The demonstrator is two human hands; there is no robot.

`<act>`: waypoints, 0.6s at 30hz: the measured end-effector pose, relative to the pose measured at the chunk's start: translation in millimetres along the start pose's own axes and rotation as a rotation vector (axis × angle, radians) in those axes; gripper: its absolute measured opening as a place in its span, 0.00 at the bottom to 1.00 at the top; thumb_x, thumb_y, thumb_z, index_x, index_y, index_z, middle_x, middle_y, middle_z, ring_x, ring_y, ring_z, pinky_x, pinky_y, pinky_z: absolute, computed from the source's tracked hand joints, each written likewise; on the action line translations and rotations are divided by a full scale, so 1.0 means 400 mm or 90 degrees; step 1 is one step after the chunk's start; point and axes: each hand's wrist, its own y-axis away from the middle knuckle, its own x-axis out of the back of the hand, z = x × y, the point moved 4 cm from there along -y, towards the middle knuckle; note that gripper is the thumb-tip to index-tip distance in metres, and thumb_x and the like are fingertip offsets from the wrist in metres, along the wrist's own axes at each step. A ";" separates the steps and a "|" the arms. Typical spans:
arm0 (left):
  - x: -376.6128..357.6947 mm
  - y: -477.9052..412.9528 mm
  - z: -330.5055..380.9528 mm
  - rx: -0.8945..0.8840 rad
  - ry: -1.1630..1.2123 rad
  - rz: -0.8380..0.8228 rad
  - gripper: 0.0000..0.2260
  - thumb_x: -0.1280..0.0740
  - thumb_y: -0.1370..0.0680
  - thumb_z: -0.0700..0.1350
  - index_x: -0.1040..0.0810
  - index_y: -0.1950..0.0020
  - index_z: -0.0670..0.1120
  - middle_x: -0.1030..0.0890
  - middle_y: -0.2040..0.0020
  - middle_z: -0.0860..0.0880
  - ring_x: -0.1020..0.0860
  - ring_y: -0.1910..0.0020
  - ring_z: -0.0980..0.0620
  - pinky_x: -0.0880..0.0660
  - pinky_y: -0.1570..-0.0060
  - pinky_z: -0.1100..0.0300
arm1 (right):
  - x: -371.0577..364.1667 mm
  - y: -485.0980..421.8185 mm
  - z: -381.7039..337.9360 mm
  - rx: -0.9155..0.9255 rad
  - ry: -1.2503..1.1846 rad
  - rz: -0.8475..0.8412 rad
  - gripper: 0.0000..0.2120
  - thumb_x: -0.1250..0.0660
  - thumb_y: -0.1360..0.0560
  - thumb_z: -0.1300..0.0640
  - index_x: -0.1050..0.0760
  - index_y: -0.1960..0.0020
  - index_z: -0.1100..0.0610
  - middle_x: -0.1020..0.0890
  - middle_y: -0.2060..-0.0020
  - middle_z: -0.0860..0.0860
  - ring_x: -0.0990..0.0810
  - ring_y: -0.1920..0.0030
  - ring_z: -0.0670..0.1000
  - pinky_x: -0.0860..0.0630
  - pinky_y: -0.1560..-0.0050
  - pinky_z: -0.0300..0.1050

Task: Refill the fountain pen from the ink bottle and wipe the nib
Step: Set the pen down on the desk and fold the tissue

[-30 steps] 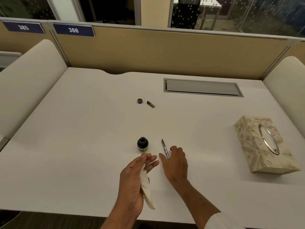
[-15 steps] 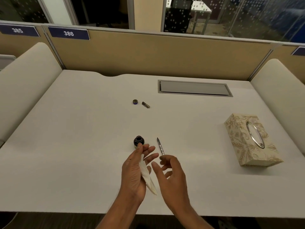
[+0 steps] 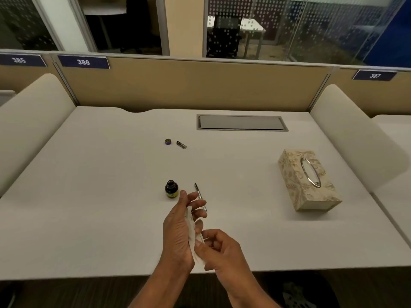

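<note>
White crumpled tissue (image 3: 193, 236) is gripped by left hand (image 3: 180, 230); right hand (image 3: 219, 250) fingers pinch its edge. Slim silver fountain pen (image 3: 200, 196) lies on pale worktop (image 3: 89, 185) beside uncapped dark glass ink bottle (image 3: 171, 189). Risk: left fingers, close by, could tip the bottle.

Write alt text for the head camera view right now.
Both hands, left hand and right hand, hold a white tissue above a white desk. Beyond them stand an open ink bottle, a fountain pen and a tissue box.
</note>
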 end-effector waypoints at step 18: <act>-0.179 0.387 -0.298 -0.176 -0.278 -0.055 0.13 0.30 0.26 0.53 0.14 0.47 0.48 0.12 0.48 0.44 0.15 0.46 0.43 0.21 0.44 0.44 | 0.461 0.267 0.095 0.128 -0.001 -0.010 0.06 0.26 0.25 0.53 0.17 0.48 0.49 0.14 0.53 0.47 0.16 0.51 0.48 0.23 0.56 0.35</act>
